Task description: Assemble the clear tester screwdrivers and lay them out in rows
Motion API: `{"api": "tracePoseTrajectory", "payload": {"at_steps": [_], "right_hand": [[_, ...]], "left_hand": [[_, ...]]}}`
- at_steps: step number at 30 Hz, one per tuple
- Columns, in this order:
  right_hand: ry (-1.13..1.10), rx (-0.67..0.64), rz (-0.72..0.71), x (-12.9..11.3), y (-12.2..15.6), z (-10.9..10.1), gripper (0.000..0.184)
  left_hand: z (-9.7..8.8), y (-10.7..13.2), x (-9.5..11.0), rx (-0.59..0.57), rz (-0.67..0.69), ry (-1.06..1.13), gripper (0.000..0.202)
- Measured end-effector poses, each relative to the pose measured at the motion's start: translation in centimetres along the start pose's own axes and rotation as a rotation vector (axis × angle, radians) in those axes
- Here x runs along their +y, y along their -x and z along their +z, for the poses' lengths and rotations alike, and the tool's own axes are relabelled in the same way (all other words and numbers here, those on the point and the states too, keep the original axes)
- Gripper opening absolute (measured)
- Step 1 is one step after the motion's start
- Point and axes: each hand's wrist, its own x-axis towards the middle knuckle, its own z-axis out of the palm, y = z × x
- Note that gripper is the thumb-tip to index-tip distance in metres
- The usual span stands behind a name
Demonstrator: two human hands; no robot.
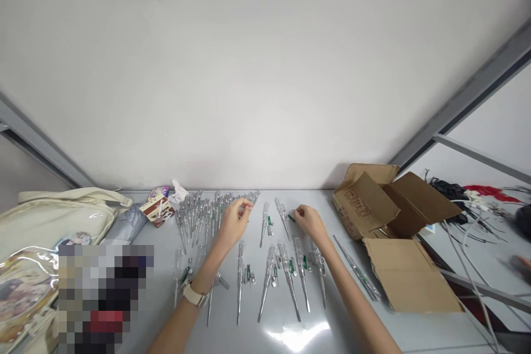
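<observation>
- Background: a white wall (265, 66) stands behind a pale grey tabletop (398, 332), with a grey metal strut (464, 99) running diagonally at upper right.
- Main items: clear plastic tester screwdrivers (288, 282) lie on the tabletop. A tight fan occupies the far left, and looser, spaced rows extend toward the person. Small green parts (305, 261) lie among the nearer ones.
- Left hand (237, 222): positioned over the far end of the fan, fingertips pinched together at the upper tips of the tester screwdrivers. Whether they grasp one cannot be determined. A wristwatch (194, 294) is worn on this wrist.
- Right hand (309, 220): positioned beyond the nearer rows, fingers curled downward just beside a small green piece (291, 218). Whether they grip it cannot be determined.
- Left side: a cream tote bag (53, 221) and a small printed carton (156, 211) lie beside the fan.
- Right side: an open cardboard box (365, 202) stands on the tabletop, with tangled cables (468, 215) beyond it.
</observation>
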Motion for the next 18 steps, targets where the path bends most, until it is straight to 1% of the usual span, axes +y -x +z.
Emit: {"api": "tracePoseTrajectory", "payload": {"at_steps": [2, 4, 6, 8, 10, 14, 18], "right_hand": [[0.008, 0.007, -0.061, -1.0, -0.2, -0.1, 0.024], [0.012, -0.014, -0.16, -2.6, -0.7, 0.2, 0.024], [0.029, -0.054, -0.282, -4.4, -1.5, 1.0, 0.024], [0.073, -0.088, -0.403, -6.1, -2.7, 1.9, 0.029], [0.143, -0.112, -0.502, -7.4, -4.1, 2.9, 0.03], [0.305, -0.151, -0.647, -8.5, -6.7, 4.2, 0.026], [0.424, -0.182, -0.792, -8.7, -8.0, 4.2, 0.025]], "left_hand": [[-1.1, 0.6, -0.1, 0.024, -0.03, 0.022, 0.026], [-1.9, 1.2, -0.4, 0.045, -0.062, 0.065, 0.03], [-2.5, 1.8, -0.7, 0.048, -0.091, 0.112, 0.031], [-2.7, 2.4, -1.0, 0.035, -0.109, 0.138, 0.03], [-3.0, 3.0, -1.2, 0.023, -0.128, 0.143, 0.03], [-3.8, 4.5, -1.6, 0.02, -0.169, 0.148, 0.03], [-4.7, 5.5, -2.1, 0.056, -0.196, 0.166, 0.03]]}}
